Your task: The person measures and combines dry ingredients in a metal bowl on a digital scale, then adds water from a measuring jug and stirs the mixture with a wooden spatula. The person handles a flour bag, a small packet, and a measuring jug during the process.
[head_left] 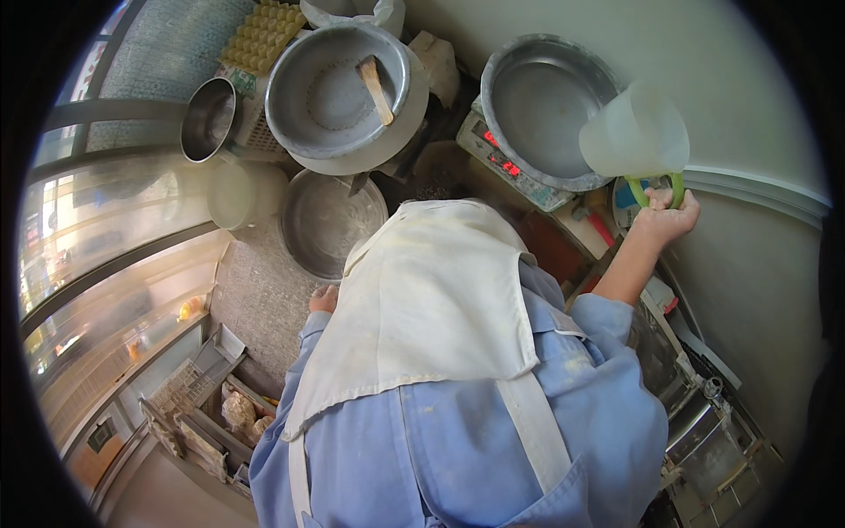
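Note:
My right hand (667, 216) is closed round the green handle of a translucent plastic jug (629, 132). The jug is held tilted over the right side of a wide grey metal basin (541, 114). That basin rests on a digital scale (506, 158) with a lit red display. Lower on the left, my left hand (323, 298) is beside the near rim of a round metal pan (330, 224). Its fingers are mostly hidden, and I cannot tell whether it touches the pan. What the jug contains does not show clearly.
Another grey basin (304, 97) holds a wooden-handled scraper (376, 91). To its left are a steel bowl (209, 121), a pale tub (231, 195) and egg trays (262, 37). A white cloth and blue clothing (458, 440) fill the lower middle. A wall (739, 88) borders the right.

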{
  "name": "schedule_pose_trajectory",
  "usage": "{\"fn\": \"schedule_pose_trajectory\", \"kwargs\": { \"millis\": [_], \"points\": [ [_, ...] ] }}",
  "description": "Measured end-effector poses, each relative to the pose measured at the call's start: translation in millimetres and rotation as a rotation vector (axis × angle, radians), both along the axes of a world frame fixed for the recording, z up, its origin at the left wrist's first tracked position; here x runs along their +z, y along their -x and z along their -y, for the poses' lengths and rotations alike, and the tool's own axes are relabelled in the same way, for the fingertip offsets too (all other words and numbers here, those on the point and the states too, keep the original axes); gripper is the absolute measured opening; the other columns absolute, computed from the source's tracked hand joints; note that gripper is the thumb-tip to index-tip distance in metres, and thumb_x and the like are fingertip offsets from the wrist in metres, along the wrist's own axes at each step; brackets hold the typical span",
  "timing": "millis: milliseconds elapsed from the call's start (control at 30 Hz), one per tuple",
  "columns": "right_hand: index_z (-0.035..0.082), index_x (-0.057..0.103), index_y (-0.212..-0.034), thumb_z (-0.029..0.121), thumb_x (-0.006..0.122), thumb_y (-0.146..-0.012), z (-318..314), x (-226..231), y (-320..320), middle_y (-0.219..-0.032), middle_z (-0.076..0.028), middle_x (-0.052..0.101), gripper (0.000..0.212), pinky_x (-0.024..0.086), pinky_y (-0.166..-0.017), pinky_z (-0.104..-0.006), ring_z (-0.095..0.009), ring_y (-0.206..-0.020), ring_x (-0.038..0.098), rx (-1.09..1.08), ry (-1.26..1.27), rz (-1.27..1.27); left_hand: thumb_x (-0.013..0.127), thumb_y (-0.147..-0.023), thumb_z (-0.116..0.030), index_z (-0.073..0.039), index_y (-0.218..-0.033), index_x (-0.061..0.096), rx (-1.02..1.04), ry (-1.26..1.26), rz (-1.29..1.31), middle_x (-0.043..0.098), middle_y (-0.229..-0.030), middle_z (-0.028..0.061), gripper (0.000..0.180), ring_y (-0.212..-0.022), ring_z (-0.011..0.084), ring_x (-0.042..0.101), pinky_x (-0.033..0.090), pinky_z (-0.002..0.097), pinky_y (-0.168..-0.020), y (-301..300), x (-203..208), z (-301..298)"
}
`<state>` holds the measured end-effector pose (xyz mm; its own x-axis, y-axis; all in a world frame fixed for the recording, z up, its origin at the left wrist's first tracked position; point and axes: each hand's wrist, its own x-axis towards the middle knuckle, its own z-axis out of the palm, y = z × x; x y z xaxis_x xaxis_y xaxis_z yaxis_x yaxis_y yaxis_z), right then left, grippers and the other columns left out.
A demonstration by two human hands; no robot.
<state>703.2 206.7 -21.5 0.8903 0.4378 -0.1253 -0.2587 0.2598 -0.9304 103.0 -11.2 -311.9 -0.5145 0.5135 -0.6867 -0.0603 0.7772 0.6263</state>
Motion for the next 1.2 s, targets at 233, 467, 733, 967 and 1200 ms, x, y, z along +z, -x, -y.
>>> {"fn": "schedule_pose_trajectory", "kwargs": {
  "millis": [233, 467, 733, 967, 1200],
  "points": [
    [0.012, 0.031, -0.054, 0.025, 0.043, -0.074, -2.4, 2.1, 5.0, -0.042, -0.001, 0.025, 0.026, 0.035, -0.052, -0.0315, -0.014, -0.037, 0.025, 0.012, -0.01, 0.031, 0.062, -0.074, -0.014, 0.009, -0.095, 0.054, -0.046, 0.04, 0.018, 0.062, -0.082, 0.0101, 0.032, -0.066, 0.0145, 0.058, 0.047, 0.0253, -0.059, 21.9, -28.0, 12.5],
    [0.013, 0.031, -0.052, 0.022, 0.042, -0.073, -4.8, 4.1, 9.0, -0.042, 0.0, 0.026, 0.025, 0.036, -0.051, -0.0307, -0.014, -0.037, 0.025, 0.05, -0.006, 0.027, 0.062, -0.075, -0.014, 0.008, -0.093, 0.055, -0.032, -0.001, 0.045, 0.062, -0.081, 0.0108, 0.03, -0.069, 0.0151, 0.059, 0.048, 0.0258, -0.062, 20.4, -27.0, 11.9],
    [0.013, 0.03, -0.051, 0.021, 0.043, -0.071, -6.1, 8.6, 13.5, -0.043, 0.0, 0.026, 0.025, 0.035, -0.051, -0.0301, -0.014, -0.038, 0.025, 0.023, -0.001, 0.002, 0.063, -0.075, -0.015, 0.008, -0.095, 0.056, -0.004, 0.012, 0.027, 0.062, -0.084, 0.012, 0.031, -0.072, 0.0162, 0.059, 0.048, 0.0269, -0.063, 18.3, -23.0, 8.4],
    [0.0, 0.046, -0.077, 0.005, 0.05, -0.071, 2.2, -37.4, -28.2, -0.069, -0.007, 0.043, 0.009, 0.042, -0.049, -0.031, -0.016, -0.054, 0.043, 0.018, 0.186, 0.352, 0.054, -0.076, -0.043, -0.005, -0.097, 0.06, -0.705, 0.26, -0.473, 0.058, -0.099, 0.0157, 0.044, -0.093, 0.0303, 0.053, 0.042, 0.0395, -0.08, 5.4, -43.3, 17.5],
    [-0.001, 0.05, -0.08, 0.004, 0.05, -0.079, 4.5, -51.5, -36.7, -0.062, -0.006, 0.045, 0.005, 0.046, -0.051, -0.0296, -0.016, -0.053, 0.046, 0.019, 0.16, 0.467, 0.057, -0.074, -0.033, -0.001, -0.097, 0.06, -0.32, 0.158, -0.215, 0.059, -0.09, 0.0156, 0.04, -0.084, 0.0247, 0.055, 0.044, 0.0332, -0.073, -3.3, -24.3, -1.5]
  ]
}}
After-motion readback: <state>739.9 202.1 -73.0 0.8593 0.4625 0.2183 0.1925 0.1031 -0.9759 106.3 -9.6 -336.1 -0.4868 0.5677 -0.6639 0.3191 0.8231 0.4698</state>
